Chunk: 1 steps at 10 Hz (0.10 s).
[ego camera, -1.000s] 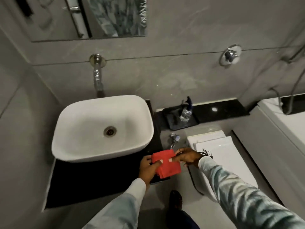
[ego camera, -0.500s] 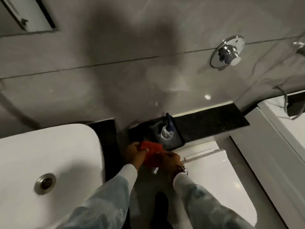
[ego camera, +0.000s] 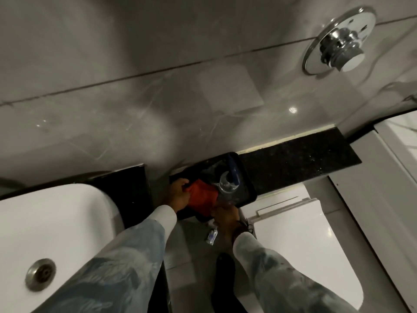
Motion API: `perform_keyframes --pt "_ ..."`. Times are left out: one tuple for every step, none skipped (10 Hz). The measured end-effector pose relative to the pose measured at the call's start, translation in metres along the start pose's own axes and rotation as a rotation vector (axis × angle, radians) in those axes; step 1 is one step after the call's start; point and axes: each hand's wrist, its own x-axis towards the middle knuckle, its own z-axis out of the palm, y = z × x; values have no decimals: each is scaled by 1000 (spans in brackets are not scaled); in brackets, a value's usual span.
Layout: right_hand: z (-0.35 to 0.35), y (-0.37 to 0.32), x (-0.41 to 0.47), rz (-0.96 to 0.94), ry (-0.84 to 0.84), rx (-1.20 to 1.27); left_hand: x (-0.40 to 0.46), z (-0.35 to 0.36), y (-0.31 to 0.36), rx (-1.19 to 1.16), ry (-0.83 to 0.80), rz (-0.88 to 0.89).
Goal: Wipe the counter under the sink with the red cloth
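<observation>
Black ledge (ego camera: 293, 163) bears the red cloth (ego camera: 201, 198), gripped between left hand (ego camera: 178, 195) and right hand (ego camera: 225, 219).

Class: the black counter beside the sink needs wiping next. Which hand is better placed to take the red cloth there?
Left. The left hand grips the red cloth on the side nearer the sink; the right hand is farther.

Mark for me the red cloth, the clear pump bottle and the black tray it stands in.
Red cloth (ego camera: 201, 198): head view, middle of the crumpled fabric between the hands.
Clear pump bottle (ego camera: 226, 184): head view, on its clear shoulder below the blue pump.
Black tray (ego camera: 247, 185): head view, on its right rim.
</observation>
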Motion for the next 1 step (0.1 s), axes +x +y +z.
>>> perform_keyframes --pt "4 -15 -26 -44 25 -8 -18 -29 14 89 43 103"
